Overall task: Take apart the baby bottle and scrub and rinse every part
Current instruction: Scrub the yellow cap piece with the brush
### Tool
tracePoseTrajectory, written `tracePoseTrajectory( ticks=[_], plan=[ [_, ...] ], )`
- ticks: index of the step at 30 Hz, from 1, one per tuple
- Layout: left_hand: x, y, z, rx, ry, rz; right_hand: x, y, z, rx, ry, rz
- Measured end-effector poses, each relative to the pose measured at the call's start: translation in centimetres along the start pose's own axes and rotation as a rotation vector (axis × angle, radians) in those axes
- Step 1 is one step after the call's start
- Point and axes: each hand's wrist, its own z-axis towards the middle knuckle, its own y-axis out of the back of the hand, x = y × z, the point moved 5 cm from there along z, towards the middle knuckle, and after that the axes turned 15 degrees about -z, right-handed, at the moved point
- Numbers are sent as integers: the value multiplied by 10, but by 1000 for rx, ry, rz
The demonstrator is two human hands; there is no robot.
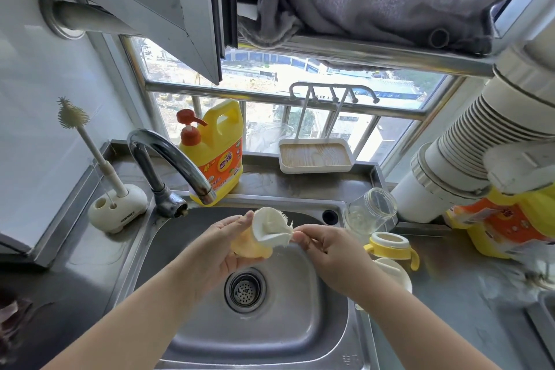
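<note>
Over the steel sink [168, 234], my left hand [223, 242] holds a pale yellow bottle cap [249, 245] with a white rim. My right hand [326, 245] pinches the end of a small brush whose bristles [285, 216] poke out of the cap. On the counter to the right stands the clear glass bottle body [371, 210]. In front of it sits the yellow collar with handles [390, 245], and a white part [393, 275] lies partly hidden behind my right wrist.
A chrome tap [168, 159] arches over the sink's back left, no water visible. A yellow detergent bottle [216, 153] stands behind it. A long silicone brush [87, 141] stands in a white holder [120, 212] at the left. A white tray [315, 156] sits on the sill.
</note>
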Motion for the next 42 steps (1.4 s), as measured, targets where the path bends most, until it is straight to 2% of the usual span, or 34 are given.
tracePoseTrajectory(
  ticks=[3,7,11,15,19,23,27,30,35,39,42],
  plan=[
    [-2,3,1,4,10,24,-2,2,1,8,-15,-32],
    [-2,4,-3,61,-32,174,-19,0,2,35,-110,-103],
    [0,5,-2,45,-53,142,-1,0,1,22,-44,-68],
    [2,7,-1,48,-57,223,-10,9,9,-14,-117,-97],
    [3,9,-1,67,-60,246,9,10,6,39,-4,-147],
    [1,3,-8,127,-85,371,-6,16,15,2,-98,-129],
    [-3,5,-8,118,-110,375,11,13,9,35,11,-207],
    [-3,4,-9,148,-121,420,-2,15,16,10,-75,-190],
    [-4,8,-6,114,-122,341,12,11,8,32,19,-182],
    [-4,6,-7,112,-102,247,-6,10,12,7,-93,-115],
    [-1,6,-6,74,-67,138,3,6,7,27,-16,-56]
  ],
)
